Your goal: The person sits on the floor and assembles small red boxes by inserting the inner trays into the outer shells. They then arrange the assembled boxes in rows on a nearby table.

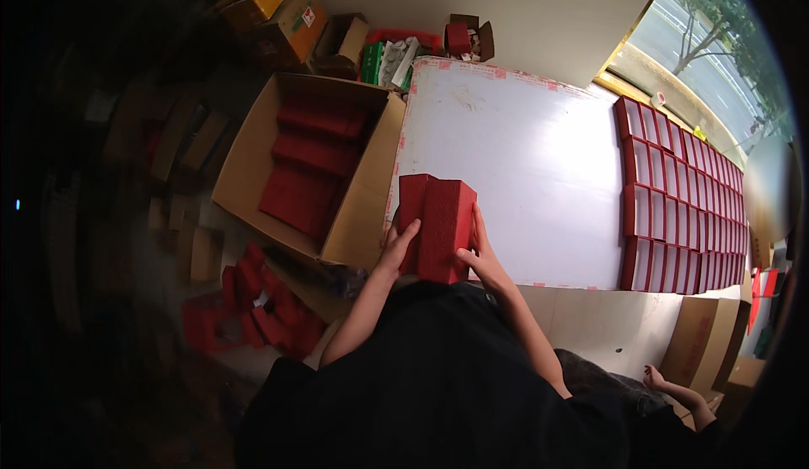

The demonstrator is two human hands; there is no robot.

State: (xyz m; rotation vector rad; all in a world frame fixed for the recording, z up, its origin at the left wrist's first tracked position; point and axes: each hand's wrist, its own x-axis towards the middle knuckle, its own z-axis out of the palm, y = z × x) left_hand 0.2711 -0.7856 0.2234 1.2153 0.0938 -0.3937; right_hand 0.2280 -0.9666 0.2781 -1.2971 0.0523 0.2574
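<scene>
Two dark red boxes (447,229) stand side by side between my hands, over the near left edge of a white-topped table (506,149). My left hand (398,248) is closed on their left side, thumb on the face towards me. From the right, my right hand (482,254) grips the other side, its thumb also showing and its fingers partly hidden behind. On the left, a large open cardboard carton (365,208) holds more red pieces (316,157) laid in stepped rows.
Rows of open red trays with pale insides (666,195) line the table's right end. Loose red boxes (261,305) lie in a heap at lower left. Cartons (291,22) stand at the back. Another person's hand (653,376) shows at lower right, near a cardboard box (699,338).
</scene>
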